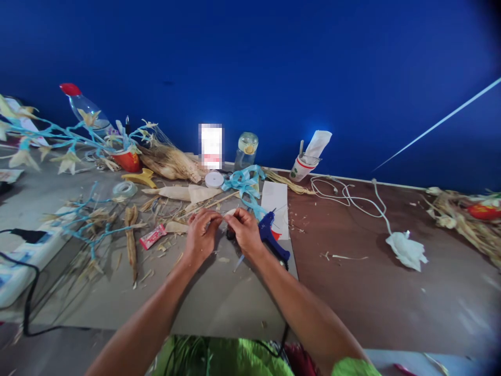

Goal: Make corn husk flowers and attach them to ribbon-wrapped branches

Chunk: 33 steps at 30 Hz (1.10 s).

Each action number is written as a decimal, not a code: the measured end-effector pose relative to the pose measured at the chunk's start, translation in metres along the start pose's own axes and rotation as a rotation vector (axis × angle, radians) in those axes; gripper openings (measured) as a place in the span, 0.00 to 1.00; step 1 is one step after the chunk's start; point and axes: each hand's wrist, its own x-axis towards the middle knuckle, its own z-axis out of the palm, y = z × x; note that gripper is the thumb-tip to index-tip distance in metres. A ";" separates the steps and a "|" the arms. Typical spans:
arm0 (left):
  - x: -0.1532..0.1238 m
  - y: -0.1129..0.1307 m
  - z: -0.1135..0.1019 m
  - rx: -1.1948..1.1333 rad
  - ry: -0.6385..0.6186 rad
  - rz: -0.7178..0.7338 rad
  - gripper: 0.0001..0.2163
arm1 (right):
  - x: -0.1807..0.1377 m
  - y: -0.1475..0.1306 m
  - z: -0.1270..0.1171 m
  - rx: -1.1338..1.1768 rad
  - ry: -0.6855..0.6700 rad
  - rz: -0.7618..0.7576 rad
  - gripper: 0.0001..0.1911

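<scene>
Both hands meet over the grey mat: the left hand [200, 233] and right hand [245, 230] pinch a pale husk strip [229, 213] between closed fingertips. A blue glue gun [272, 237] lies just beside the right wrist, light-blue ribbon [246, 184] behind, husk scraps [131, 230] left.

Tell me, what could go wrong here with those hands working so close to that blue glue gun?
The right hand rests right beside the blue glue gun; if its tip is hot, a finger could get burned. Both it and the left hand pinch a small pale piece that might tear or slip. The glue gun lies among dry husk scraps and near the blue ribbon, which could scorch or stick.
</scene>
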 end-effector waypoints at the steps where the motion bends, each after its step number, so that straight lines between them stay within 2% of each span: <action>1: 0.000 -0.001 0.000 -0.027 -0.003 -0.014 0.06 | 0.000 -0.001 0.000 0.010 0.008 0.000 0.10; 7: 0.002 -0.002 -0.001 -0.214 0.040 -0.157 0.12 | -0.001 -0.009 0.000 0.052 0.046 0.039 0.11; 12: 0.005 -0.002 0.000 -0.361 -0.057 -0.338 0.15 | 0.000 -0.008 -0.001 0.051 0.020 0.031 0.11; 17: 0.003 -0.012 0.002 -0.528 -0.195 -0.442 0.15 | 0.000 -0.005 -0.003 0.058 -0.016 0.021 0.09; 24: 0.002 -0.013 0.002 -0.436 -0.239 -0.386 0.15 | -0.002 -0.008 -0.001 0.021 -0.022 0.009 0.08; 29: 0.002 -0.015 0.004 -0.604 -0.244 -0.464 0.15 | -0.001 -0.012 -0.001 0.070 -0.026 0.015 0.08; 33: 0.002 -0.014 0.002 -0.639 -0.309 -0.470 0.12 | 0.000 -0.011 -0.002 0.109 -0.021 0.052 0.09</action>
